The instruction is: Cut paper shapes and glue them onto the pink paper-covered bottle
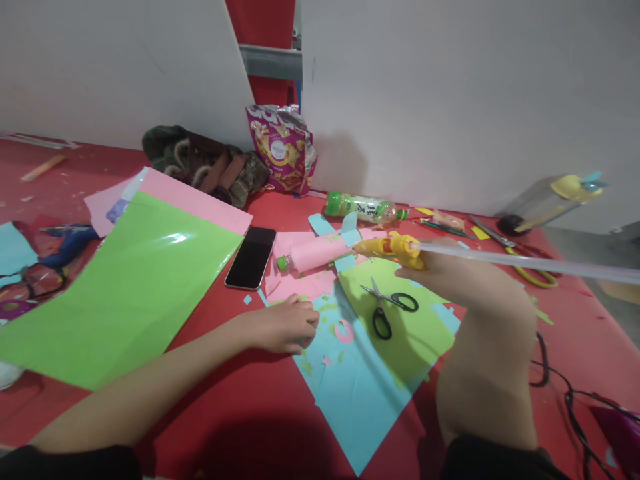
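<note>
Head view, right hand: fingers wrapped round a yellow glue gun, with a long clear glue stick poking way out the back.
Glue gun nozzle: aimed at the finned end of the pink bottle; honestly can't tell if it's touching.
Left hand: fingers curled in, knuckles up, just below the pink scraps; can't tell if anything's tucked inside.
Pink bottle: on its side between the two hands, green cap pointing left, light blue fins at the other end.
Small scissors: black handles, blades a bit apart, sitting on a green sheet that overlaps a light blue sheet full of little offcuts.
Phone: dark screen up, left of the pink bottle, right beside a big green sheet.
Back row: camo bag, purple snack bag standing up, green-capped drink bottle lying down.
Far right: bigger scissors, plus a black cable nearer the front.
Desk: red, pretty messy lol.
</note>
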A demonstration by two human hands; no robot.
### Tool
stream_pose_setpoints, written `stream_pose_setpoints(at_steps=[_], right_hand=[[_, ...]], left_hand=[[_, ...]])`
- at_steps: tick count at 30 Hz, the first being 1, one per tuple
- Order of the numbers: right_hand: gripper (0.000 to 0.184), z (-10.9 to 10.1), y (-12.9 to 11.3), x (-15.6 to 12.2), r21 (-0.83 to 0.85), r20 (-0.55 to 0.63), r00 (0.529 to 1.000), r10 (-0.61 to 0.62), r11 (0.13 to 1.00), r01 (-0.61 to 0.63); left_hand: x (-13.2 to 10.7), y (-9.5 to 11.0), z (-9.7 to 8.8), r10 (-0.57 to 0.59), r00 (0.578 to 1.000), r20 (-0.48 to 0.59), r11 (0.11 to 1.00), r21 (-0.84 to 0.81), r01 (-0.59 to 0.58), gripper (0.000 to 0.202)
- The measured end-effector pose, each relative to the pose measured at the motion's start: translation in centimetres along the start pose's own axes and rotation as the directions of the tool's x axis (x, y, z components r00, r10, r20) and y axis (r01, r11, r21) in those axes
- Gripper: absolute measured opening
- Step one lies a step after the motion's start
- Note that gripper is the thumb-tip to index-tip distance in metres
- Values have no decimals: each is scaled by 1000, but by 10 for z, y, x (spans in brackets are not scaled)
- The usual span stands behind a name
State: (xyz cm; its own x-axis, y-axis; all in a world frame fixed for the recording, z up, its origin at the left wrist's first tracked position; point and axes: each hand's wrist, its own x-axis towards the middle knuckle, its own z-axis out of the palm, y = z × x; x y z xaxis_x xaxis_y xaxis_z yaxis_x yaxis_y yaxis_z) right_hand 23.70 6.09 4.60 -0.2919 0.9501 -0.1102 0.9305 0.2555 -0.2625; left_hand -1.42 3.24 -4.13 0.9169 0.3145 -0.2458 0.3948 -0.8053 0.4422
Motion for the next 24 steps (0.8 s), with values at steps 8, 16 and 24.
stream_pose_setpoints(at_steps=[8,16,24], right_hand=[[17,4,-11,21,120,6,995,-103,988,101],[25,18,-17,37,98,2,999,38,994,-38],[31,29,-19,43,128,32,997,67,989,-71]], left_hand=[[-5,6,3,-52,998,-18,998,31,52,3],[-7,10,3,-78,997,-19,992,95,80,7],[-13,10,6,-80,993,-83,995,52,84,7]])
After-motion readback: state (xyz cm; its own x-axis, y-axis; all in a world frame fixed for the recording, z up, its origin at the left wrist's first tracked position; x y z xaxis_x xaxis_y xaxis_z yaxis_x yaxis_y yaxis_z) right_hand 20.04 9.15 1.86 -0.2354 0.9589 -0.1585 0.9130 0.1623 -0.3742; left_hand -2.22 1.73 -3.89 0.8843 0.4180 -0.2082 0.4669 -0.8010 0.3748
